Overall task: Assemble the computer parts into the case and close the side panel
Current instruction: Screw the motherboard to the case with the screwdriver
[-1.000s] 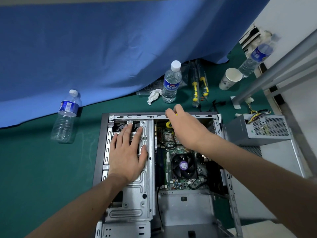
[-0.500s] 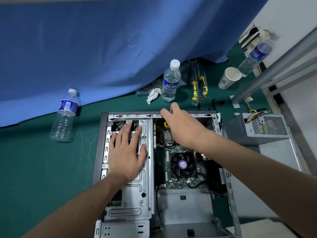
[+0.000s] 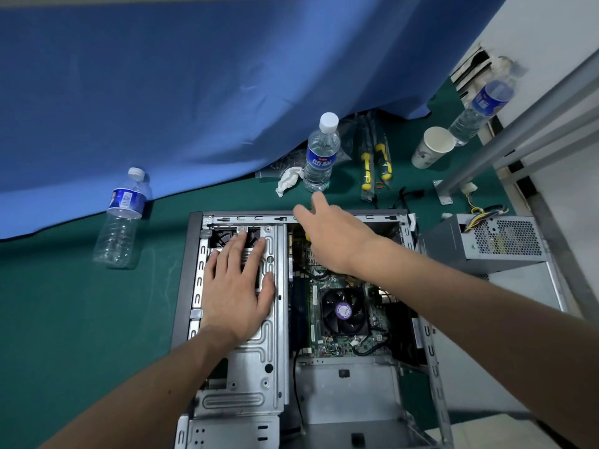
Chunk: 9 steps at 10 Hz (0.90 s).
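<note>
Fingers [image 3: 241,251] spread; three water bottles [image 3: 319,157].

Open case [image 3: 194,270] flat on side

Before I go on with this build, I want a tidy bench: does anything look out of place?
Yes: the power supply sits outside the case on the right, cables loose. A crumpled tissue lies by the upright bottle.

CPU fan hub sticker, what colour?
Purple, a round sticker at the centre of the black CPU fan. Shows clearly in the head view.
</note>
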{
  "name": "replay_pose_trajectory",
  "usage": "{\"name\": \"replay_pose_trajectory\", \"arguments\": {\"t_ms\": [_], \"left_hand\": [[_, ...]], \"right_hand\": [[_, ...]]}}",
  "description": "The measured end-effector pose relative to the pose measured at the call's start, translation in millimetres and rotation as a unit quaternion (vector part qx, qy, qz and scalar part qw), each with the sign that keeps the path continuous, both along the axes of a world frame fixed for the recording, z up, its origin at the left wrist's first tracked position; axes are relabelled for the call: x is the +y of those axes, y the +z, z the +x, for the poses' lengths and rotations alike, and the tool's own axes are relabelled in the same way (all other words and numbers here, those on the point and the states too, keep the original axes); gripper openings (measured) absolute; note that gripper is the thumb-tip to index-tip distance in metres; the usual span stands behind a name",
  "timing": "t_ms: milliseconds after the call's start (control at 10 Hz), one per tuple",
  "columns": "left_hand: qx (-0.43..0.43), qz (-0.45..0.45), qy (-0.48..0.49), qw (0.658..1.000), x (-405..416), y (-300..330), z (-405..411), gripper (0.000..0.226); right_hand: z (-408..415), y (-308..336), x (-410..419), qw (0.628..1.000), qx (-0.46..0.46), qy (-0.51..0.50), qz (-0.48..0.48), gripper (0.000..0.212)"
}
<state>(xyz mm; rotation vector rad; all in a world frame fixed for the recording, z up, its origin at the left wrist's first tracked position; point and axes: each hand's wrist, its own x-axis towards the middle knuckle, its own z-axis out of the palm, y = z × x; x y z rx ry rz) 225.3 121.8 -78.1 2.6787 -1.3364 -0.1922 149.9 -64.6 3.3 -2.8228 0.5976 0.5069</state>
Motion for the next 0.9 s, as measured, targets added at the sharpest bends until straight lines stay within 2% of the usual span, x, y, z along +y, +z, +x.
{"name": "replay_pose_trajectory", "arguments": {"t_ms": [100, 200, 300, 400, 500, 600, 700, 800, 900], "left_hand": [[-0.004, 0.005, -0.001, 1.0, -0.2, -0.2, -0.1, 0.06], [-0.007, 0.007, -0.001, 1.0, -0.7, -0.1, 0.4, 0.059], [-0.005, 0.009, -0.001, 1.0, 0.0, 0.4, 0.5, 0.06], [-0.002, 0.01, 0.0, 1.0, 0.6, 0.9, 0.7, 0.061], [-0.003, 0.008, 0.0, 1.0, 0.0, 1.0, 0.1, 0.061], [-0.003, 0.007, -0.001, 1.0, -1.1, 0.8, 0.0, 0.061], [-0.005, 0.01, -0.002, 1.0, -0.4, 0.1, 0.5, 0.061], [-0.003, 0.009, -0.001, 1.0, 0.1, 0.9, 0.3, 0.061], [-0.002, 0.007, 0.001, 1.0, -0.2, 0.6, 0.2, 0.061]], "right_hand": [[-4.8, -2.8, 2.6, 0.997, -0.026, 0.04, -0.053, 0.032], [-8.2, -7.5, 4.7, 0.991, -0.023, 0.032, -0.126, 0.015], [-14.1, -11.6, 0.7, 0.986, -0.007, -0.03, -0.162, 0.03], [-16.8, -10.3, -3.6, 0.996, -0.018, -0.053, -0.074, 0.024], [-20.4, -7.8, -5.6, 0.999, -0.028, -0.018, 0.022, 0.043], [-16.3, -8.9, -0.9, 0.996, -0.022, -0.008, -0.083, 0.019], [-13.5, -10.4, 2.6, 0.988, -0.008, -0.014, -0.152, 0.026], [-10.7, -9.5, 1.2, 0.995, -0.018, -0.038, -0.092, 0.02], [-11.6, -6.6, -5.4, 0.998, -0.021, -0.051, 0.029, 0.025]]}}
